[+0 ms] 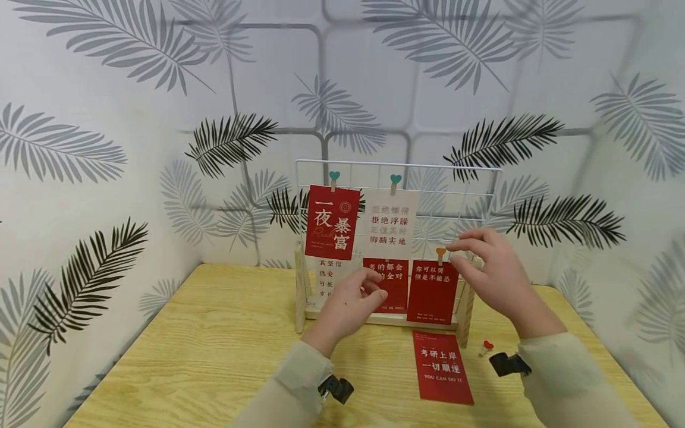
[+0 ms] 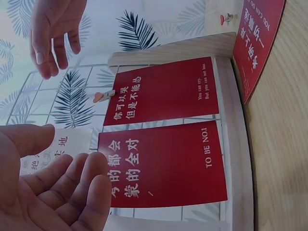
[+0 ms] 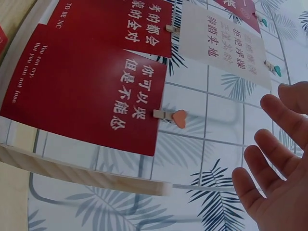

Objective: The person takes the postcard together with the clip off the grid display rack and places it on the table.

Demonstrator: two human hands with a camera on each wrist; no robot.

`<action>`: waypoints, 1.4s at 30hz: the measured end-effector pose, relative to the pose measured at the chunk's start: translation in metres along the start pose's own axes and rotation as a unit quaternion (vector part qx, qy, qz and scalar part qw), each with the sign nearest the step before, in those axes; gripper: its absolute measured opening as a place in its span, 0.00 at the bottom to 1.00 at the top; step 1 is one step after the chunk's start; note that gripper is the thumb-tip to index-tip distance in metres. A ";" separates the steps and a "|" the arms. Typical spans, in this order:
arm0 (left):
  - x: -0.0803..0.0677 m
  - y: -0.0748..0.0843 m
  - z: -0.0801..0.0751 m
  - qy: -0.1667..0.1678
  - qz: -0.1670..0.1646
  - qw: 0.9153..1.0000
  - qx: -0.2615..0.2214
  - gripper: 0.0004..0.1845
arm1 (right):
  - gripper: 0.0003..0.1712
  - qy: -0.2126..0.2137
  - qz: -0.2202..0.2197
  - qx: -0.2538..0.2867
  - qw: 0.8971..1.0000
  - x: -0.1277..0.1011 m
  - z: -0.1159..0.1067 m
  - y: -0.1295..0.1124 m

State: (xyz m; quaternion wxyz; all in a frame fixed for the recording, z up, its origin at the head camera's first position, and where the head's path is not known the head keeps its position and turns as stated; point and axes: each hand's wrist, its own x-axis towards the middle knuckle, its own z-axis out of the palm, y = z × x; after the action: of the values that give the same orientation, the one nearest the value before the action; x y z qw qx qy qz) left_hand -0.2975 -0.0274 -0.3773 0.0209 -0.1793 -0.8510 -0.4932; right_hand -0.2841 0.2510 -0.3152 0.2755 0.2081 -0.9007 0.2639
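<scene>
A white wire grid rack [image 1: 455, 178] on a wooden base stands on the table with several cards clipped to it. My left hand [image 1: 350, 303] hovers with relaxed fingers [image 2: 72, 187] just in front of the lower middle red card [image 1: 393, 285], holding nothing. My right hand [image 1: 489, 270] is open beside the orange heart clip [image 1: 440, 254] that pins the lower right red card [image 1: 432, 294] to the grid. In the right wrist view that clip [image 3: 172, 116] is clamped on the card [image 3: 91, 91], and my fingers [image 3: 274, 183] are spread apart from it.
Another red card [image 1: 442, 367] lies flat on the wooden table [image 1: 214, 345] in front of the rack, with a small red heart clip [image 1: 486, 346] to its right. Leaf-patterned walls close in on three sides. A red card [image 1: 332, 221] and a white card [image 1: 390, 223] hang on the upper row.
</scene>
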 end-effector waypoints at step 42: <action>0.040 0.029 -0.051 0.055 0.020 0.997 0.050 0.25 | 0.16 0.062 -0.127 -0.111 0.984 0.098 -0.023 -0.061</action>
State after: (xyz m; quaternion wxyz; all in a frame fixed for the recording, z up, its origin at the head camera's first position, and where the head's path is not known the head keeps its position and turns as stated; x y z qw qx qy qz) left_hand -0.3321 -0.0460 -0.3189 0.0864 -0.1675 -0.8686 -0.4583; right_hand -0.3181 0.1946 -0.2178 0.3837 0.2723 -0.8717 0.1370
